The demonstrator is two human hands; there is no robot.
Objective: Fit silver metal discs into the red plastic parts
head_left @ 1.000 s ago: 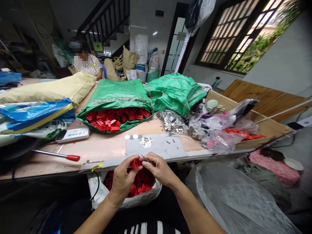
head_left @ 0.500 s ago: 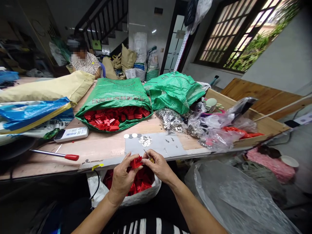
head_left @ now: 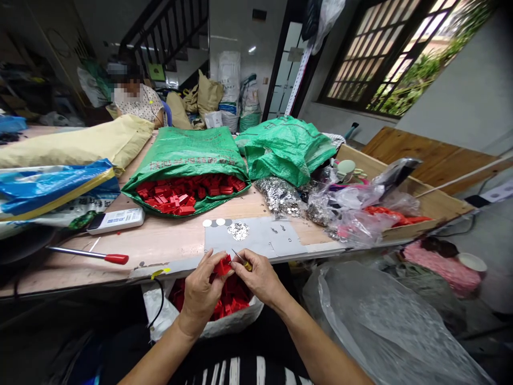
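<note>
My left hand (head_left: 202, 286) pinches a small red plastic part (head_left: 223, 264) between thumb and fingers, above the table's front edge. Close against its right side is my right hand (head_left: 258, 275), closed around a thin pointed tool with a yellow handle (head_left: 247, 264). The tool's metal shaft points up and left, away from the part. My right fingertips meet the red part; whether they also hold a tiny piece there I cannot make out. Below both hands, a white sack (head_left: 244, 322) holds many more red parts (head_left: 234, 302). On a grey mat (head_left: 262, 240) lies a pile of small silvery pieces (head_left: 239, 230).
A green sack (head_left: 188, 144) spills red parts on the table. Left of it lie a white device (head_left: 120, 220) and a red-tipped lever (head_left: 116, 259). Bags of metal pieces (head_left: 280, 197) and a wooden tray (head_left: 444, 208) stand right. Another person (head_left: 138, 104) sits across the table.
The view has shifted very slightly. My right hand has turned a little, and the yellow handle shows more. The red part stays in my left hand.
</note>
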